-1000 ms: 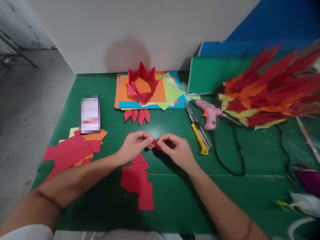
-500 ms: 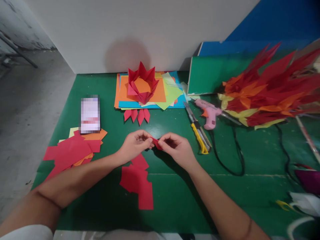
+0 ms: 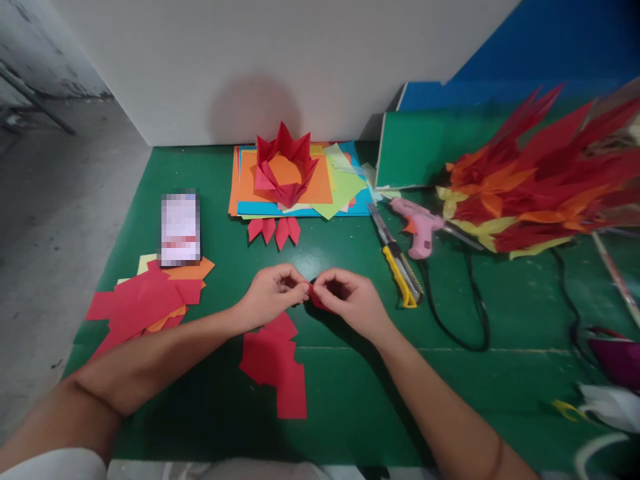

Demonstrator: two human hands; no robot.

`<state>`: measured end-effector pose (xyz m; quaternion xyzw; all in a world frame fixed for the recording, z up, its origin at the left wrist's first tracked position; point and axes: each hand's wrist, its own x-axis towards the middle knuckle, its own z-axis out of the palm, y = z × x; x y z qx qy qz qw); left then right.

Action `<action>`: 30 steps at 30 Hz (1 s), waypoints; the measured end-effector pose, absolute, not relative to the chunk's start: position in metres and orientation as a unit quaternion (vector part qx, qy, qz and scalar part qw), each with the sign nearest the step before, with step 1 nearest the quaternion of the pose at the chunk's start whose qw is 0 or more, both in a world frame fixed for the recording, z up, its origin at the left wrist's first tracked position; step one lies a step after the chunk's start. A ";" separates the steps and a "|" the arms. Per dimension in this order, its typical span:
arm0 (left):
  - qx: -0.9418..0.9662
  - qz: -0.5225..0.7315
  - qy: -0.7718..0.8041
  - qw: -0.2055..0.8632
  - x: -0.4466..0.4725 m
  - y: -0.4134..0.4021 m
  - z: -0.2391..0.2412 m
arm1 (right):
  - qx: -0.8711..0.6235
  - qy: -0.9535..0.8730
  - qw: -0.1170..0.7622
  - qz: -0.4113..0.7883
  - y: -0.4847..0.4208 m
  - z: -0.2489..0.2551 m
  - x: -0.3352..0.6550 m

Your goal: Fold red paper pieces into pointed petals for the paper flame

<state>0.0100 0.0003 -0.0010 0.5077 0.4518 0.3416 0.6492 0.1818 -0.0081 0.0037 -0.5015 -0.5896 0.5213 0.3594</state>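
Note:
My left hand (image 3: 273,293) and my right hand (image 3: 347,299) meet over the middle of the green table (image 3: 350,393), fingertips pinched together on a small folded red paper piece (image 3: 314,297). Most of the piece is hidden by my fingers. Just below my hands lies a loose pile of red paper squares (image 3: 276,363). Beyond my hands, several folded red petals (image 3: 275,231) lie in a row in front of a red paper crown-shaped flower (image 3: 283,165).
The flower sits on a stack of coloured sheets (image 3: 345,190). A phone (image 3: 181,228) and red and orange paper scraps (image 3: 145,300) lie at left. A yellow utility knife (image 3: 397,265) and pink glue gun (image 3: 417,230) with black cord lie right, beside a big red-orange paper bouquet (image 3: 545,180).
My hands have drawn slightly closer together around the red piece, with my fingers working it; less of the piece shows now. Nothing else has moved.

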 end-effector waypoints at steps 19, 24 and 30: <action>0.509 0.357 0.423 0.660 0.011 0.000 -0.001 | -0.466 -0.727 0.377 0.334 -0.010 0.005 0.180; 0.522 0.339 0.431 0.653 0.009 0.001 -0.003 | -0.451 -0.762 0.382 0.266 -0.011 0.004 0.179; 0.517 0.343 0.425 0.659 0.009 0.003 -0.001 | -0.460 -0.749 0.380 0.287 -0.012 0.004 0.178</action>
